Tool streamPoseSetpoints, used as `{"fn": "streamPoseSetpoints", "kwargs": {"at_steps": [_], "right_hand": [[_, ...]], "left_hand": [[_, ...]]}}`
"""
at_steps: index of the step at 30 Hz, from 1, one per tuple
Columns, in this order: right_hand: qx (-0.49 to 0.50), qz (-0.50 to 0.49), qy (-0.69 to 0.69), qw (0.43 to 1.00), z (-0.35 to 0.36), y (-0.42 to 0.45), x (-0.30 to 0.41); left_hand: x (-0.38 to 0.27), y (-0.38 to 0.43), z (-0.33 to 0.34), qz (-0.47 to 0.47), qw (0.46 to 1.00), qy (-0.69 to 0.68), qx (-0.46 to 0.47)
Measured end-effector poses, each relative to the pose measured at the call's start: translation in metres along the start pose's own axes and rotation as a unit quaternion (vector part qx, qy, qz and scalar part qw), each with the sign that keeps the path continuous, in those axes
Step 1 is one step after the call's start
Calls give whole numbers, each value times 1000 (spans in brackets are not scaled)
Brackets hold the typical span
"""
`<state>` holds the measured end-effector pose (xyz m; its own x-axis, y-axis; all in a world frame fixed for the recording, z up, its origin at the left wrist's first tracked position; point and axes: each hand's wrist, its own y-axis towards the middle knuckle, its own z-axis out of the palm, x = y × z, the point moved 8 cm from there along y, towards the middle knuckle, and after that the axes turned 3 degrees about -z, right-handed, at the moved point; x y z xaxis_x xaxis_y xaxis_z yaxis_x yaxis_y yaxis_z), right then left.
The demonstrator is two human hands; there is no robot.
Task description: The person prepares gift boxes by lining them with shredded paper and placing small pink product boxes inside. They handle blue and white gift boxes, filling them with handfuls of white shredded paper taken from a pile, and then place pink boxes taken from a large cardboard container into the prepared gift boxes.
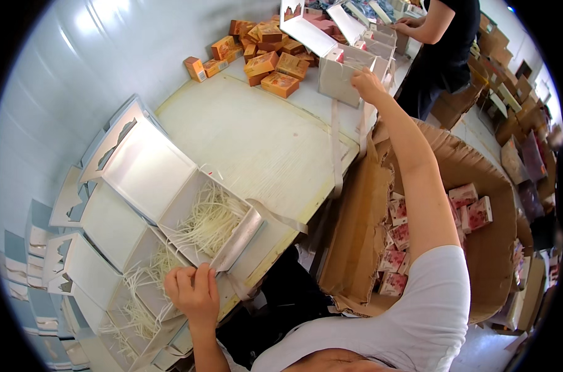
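My left hand (193, 290) rests with curled fingers at the front corner of an open white gift box (256, 237) filled with pale shredded paper (211, 216). More open boxes with shredded filler stand to its left, their lids folded back. My right hand (367, 86) reaches far across to the top edge of another open box (339, 83) at the table's far end. That box holds a small white-and-red carton (336, 55) and filler. The right fingers touch its rim; whether they grip it is hard to tell.
Orange cartons (281, 83) lie piled by the wall at the back of the table (244, 125). At the right stands a large cardboard box (356, 251) holding pink-and-white cartons (393, 283). A co-worker in dark clothes (453, 51) stands at the top right, hands at the far boxes.
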<state>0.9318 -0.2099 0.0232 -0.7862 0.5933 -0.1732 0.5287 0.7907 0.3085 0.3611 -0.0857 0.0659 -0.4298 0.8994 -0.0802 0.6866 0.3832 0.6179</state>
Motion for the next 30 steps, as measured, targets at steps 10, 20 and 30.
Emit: {"fn": "streamPoseSetpoints", "kwargs": {"at_steps": [10,20,30], "right_hand": [[-382,-69,25,921,-175,-155,32],[-88,334,214,914,74,-416,-38],[52,635,452,624,332,-487,46]], "left_hand": [[10,-15,0,-23,998,-61,-20],[-13,-41,-42,33,985,-40,-162],[-17,-59,-47,4,994,7,-108]]}}
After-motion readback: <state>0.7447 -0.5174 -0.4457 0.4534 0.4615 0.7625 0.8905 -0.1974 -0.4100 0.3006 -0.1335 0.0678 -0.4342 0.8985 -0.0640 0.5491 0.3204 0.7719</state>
